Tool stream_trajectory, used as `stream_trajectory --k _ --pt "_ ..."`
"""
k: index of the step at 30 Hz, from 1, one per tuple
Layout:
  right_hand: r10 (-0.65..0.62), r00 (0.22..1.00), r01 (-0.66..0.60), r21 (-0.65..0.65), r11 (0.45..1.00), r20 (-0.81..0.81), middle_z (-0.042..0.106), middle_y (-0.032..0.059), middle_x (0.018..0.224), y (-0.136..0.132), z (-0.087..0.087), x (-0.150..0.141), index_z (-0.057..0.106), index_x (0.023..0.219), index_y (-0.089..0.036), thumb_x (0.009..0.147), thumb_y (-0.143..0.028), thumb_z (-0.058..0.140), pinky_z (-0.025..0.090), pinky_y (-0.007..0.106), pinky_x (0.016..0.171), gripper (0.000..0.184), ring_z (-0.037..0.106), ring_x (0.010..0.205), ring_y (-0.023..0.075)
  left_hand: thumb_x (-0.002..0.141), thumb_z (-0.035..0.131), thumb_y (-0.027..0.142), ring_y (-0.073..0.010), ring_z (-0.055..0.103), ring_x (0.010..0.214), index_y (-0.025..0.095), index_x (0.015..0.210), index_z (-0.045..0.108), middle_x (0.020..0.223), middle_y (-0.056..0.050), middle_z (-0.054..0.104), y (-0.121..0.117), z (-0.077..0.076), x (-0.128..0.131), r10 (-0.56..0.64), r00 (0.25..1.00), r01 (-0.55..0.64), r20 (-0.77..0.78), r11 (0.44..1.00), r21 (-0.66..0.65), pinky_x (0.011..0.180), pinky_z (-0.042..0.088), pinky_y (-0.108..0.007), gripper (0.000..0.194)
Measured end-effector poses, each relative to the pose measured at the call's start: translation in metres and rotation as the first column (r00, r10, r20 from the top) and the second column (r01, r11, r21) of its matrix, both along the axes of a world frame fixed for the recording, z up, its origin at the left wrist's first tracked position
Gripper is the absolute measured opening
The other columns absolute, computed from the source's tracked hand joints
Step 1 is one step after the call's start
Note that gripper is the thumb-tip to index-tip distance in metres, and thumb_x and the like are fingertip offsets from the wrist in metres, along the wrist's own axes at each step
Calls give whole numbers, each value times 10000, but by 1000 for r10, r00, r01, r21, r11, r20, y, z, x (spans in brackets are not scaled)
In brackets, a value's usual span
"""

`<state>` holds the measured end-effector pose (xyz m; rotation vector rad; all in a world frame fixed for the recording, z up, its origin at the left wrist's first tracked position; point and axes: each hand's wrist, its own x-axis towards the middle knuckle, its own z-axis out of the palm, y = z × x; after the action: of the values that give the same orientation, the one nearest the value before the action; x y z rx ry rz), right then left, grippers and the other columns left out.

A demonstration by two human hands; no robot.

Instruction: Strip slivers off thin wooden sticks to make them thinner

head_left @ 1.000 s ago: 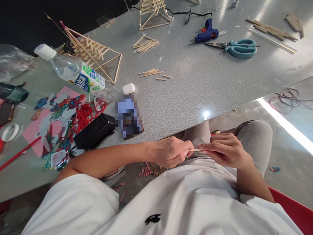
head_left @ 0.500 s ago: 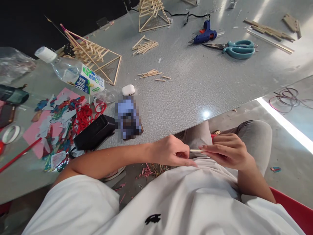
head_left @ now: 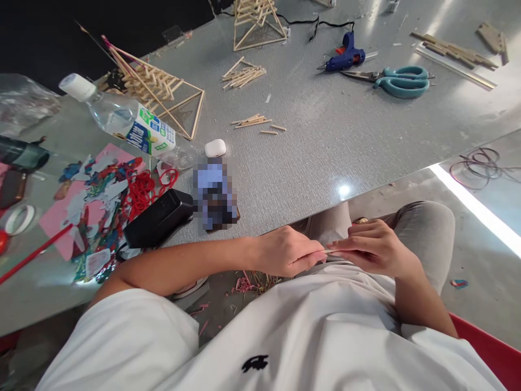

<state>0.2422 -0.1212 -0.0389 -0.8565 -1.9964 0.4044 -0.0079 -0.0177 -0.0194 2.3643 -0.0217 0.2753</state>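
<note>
Pinching a thin stick (head_left: 332,251) between left hand (head_left: 288,251) and right hand (head_left: 376,248), off the table (head_left: 285,179). Facing a phone (head_left: 215,195) beyond the left forearm (head_left: 191,266), with loose sticks (head_left: 251,120), glue gun (head_left: 345,56) and scissors (head_left: 402,82) farther off.

Bright, cool light | hot glare spot on table (head_left: 301,125) near its front edge; pale streaks at upper right | white strip glowing on floor (head_left: 407,190) | wide-angle stretch toward edges | phone (head_left: 215,195) pixelated

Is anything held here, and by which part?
A thin, pale wooden stick, pinched by the left hand and right hand on either side of a short visible stretch; its ends are hidden.
</note>
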Motion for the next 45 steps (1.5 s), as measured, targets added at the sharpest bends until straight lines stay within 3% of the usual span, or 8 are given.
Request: stream_trajectory --k 12,19,22,25,30,35,41,45 --pt "57 997 -62 -91 994 -51 665 -43 636 2 -1 5 767 1123 -187 1093 -151 676 350 270 546 102 537 516 89 1116 386 158 -160 752 706 130 1128 689 840 -55 805 -1 -4 -2 -24 1000 24 -1 986 167 656 600 -265 304" --pt "23 999 -25 -76 997 -31 671 -40 648 -2 3 0 758 1120 -175 1090 -140 678 371 267 546 93 547 524 90 1140 431 179 -151 679 595 112 1041 716 707 -25 726 -2 -5 -1 34 987 -63 156 982 180 575 533 -269 309" --pt "-36 997 35 5 999 63 692 -27 680 -7 5 -9 746 1136 -165 1094 -131 663 382 281 557 99 552 542 103 1165 467 254 -142 636 571 142 908 701 661 -8 677 -2 -1 0 50 995 -59 84 993 104 563 500 -264 365" --pt "-90 987 81 70 994 132 716 -15 710 -12 5 -13 740 1198 -159 1086 -110 662 376 295 557 145 553 553 114 1166 506 264 -125 633 581 158 826 679 668 -2 682 0 6 1 48 998 -53 -44 993 -104 602 515 -240 395" --pt "-104 988 94 88 992 116 684 -33 676 -13 8 -1 742 1281 -167 1051 -104 710 354 309 545 240 547 531 119 1166 533 282 -114 675 600 135 942 791 697 -24 761 0 9 2 70 997 -72 -18 954 -292 642 567 -213 372" --pt "-123 987 114 89 989 104 615 -49 635 -14 7 8 754 1262 -199 1058 -111 701 324 313 541 229 498 514 113 1153 580 241 -113 708 574 98 1260 805 683 -18 790 -2 5 -1 153 964 -117 218 979 -168 615 590 -205 288" --pt "-137 987 126 122 984 86 590 -60 629 -15 6 6 742 1237 -179 1022 -92 748 322 322 542 232 475 514 113 1080 727 200 -92 650 492 68 1121 827 685 -33 798 0 11 0 170 905 -195 389 980 25 496 485 -218 171" --pt "-148 986 138 116 984 81 581 -64 635 -14 4 4 737 1249 -192 1030 -104 743 321 315 542 235 459 518 108 1087 713 208 -96 691 528 93 1118 838 719 -34 818 0 12 1 212 919 -205 334 977 -56 537 548 -199 173"
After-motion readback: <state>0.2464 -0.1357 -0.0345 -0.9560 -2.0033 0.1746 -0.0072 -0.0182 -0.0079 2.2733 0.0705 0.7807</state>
